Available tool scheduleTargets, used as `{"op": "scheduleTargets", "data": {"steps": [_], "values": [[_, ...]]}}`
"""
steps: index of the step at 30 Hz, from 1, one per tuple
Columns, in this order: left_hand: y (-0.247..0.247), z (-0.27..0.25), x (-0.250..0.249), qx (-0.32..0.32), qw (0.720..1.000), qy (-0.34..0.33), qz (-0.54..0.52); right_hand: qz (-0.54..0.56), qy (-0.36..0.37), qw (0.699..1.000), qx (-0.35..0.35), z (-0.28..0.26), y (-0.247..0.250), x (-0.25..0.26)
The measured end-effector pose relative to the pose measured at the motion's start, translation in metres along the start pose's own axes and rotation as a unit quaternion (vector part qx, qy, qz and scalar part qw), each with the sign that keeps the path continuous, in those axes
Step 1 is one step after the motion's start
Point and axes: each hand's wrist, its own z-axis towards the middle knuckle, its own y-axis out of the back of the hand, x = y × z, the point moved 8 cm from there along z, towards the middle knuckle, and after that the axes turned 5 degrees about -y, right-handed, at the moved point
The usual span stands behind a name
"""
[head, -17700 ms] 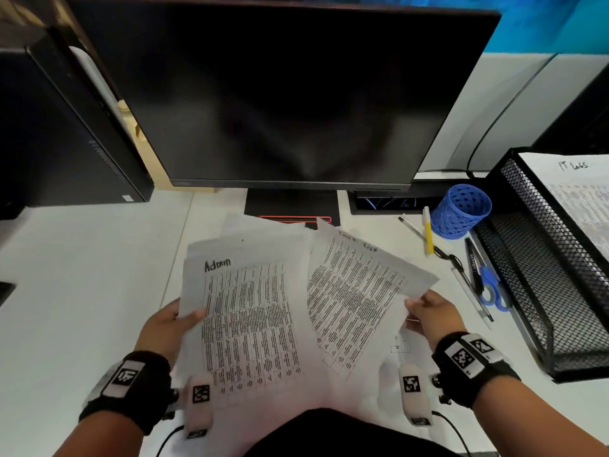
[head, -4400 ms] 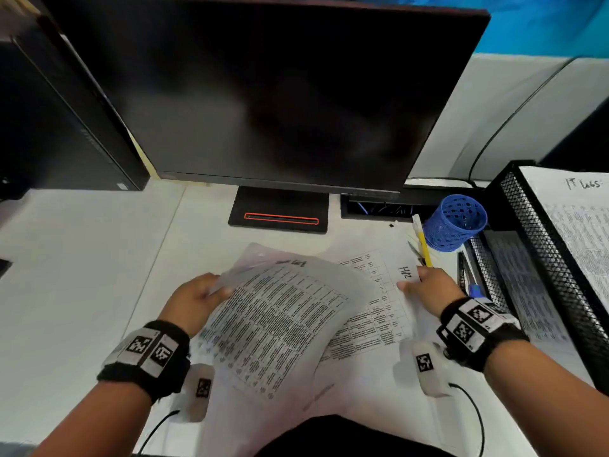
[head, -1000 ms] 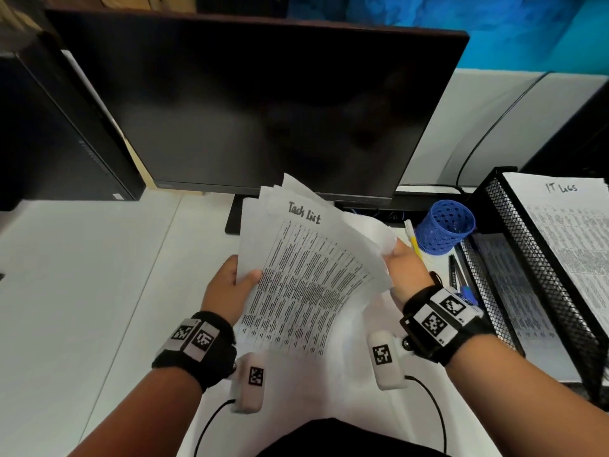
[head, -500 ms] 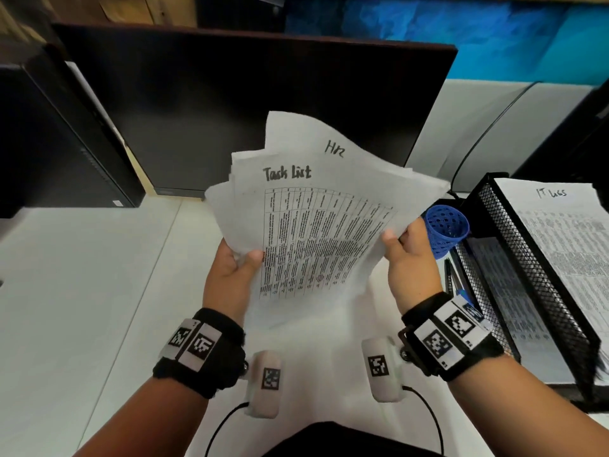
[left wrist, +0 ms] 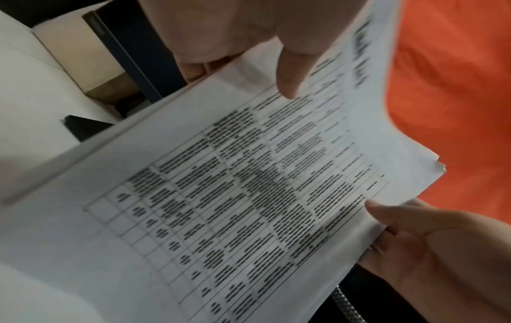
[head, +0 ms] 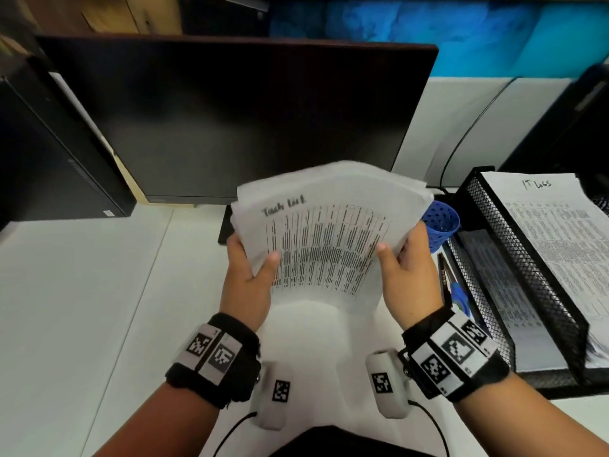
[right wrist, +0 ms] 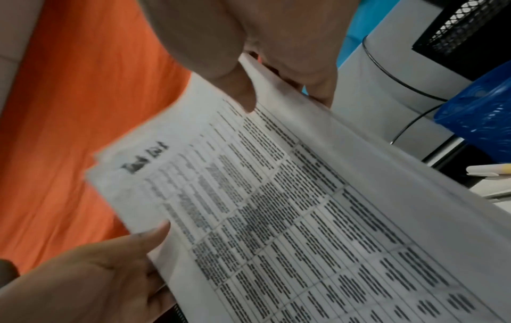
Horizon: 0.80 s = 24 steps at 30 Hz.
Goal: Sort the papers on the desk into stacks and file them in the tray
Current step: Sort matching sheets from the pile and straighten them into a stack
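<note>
Both hands hold a stack of printed papers (head: 329, 232) upright over the desk, before the monitor. The top sheet is a table headed "Task List". My left hand (head: 253, 272) grips the stack's left edge, thumb on the front. My right hand (head: 402, 268) grips the right edge the same way. The left wrist view shows the stack (left wrist: 249, 196) with the left thumb (left wrist: 287, 72) on it, and the right wrist view shows the stack (right wrist: 304, 218) under the right thumb (right wrist: 243, 94). A black mesh tray (head: 527, 268) stands at the right, with an "IT Logs" sheet (head: 553, 232) on its upper tier.
A dark monitor (head: 247, 120) stands close behind the stack, and a black computer tower (head: 49, 153) is at the far left. A blue pen cup (head: 441, 225), pens and blue-handled scissors (head: 458, 295) lie between my right hand and the tray. The white desk (head: 99, 291) spreads left.
The stack came up off the desk into both hands. The sheets that fanned out half a second ago, with an "HR" page showing behind, are now drawn together and held lower.
</note>
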Motion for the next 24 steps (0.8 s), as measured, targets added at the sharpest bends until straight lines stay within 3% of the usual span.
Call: {"op": "scheduleTargets", "data": {"steps": [3,13,17,21,24], "values": [[-0.005,0.003,-0.004,-0.007,1.0,-0.006,0.004,0.003,-0.004,1.0,-0.009,-0.003,-0.002,0.0],[-0.01,-0.002,0.036,-0.028,0.997,0.072,0.022,-0.054,-0.072,0.996,-0.017,-0.016,-0.019,-0.042],[0.0,0.002,0.04,-0.033,0.996,0.075,0.017,0.002,-0.078,0.996,-0.036,-0.011,-0.011,-0.039],[0.001,0.006,0.036,-0.008,0.998,0.061,0.013,0.116,0.012,0.989,-0.086,-0.001,0.011,0.009],[-0.002,0.008,0.03,0.004,0.999,0.045,0.002,0.047,0.126,0.986,-0.1,0.001,0.018,0.056]]}}
